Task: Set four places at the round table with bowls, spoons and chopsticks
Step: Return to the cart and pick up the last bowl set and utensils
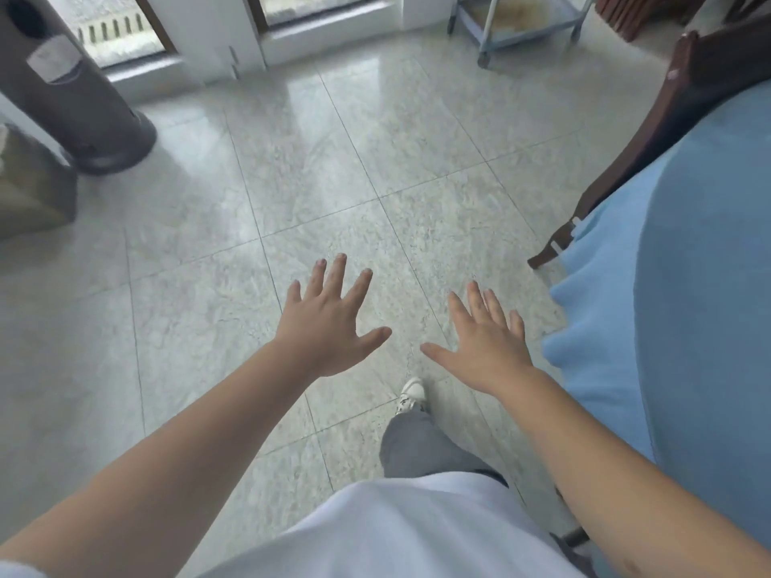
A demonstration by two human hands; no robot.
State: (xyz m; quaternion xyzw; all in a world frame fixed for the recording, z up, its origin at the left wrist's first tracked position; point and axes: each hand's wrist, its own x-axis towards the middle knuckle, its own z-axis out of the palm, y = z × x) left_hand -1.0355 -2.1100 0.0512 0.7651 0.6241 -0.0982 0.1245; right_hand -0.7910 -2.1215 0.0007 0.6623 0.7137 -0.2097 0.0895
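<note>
Beside blue-clothed bench [688, 285]: left hand [329, 327], right hand [488, 348] over floor [208, 244], fingers spread, holding nothing, likely heading to fetch tableware.

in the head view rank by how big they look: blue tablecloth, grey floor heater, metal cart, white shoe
1. blue tablecloth, cut off by the frame edge
2. grey floor heater, also cut off
3. metal cart, far away and only partly in view, so its rank is unsure
4. white shoe, partly hidden by the trouser leg
</note>
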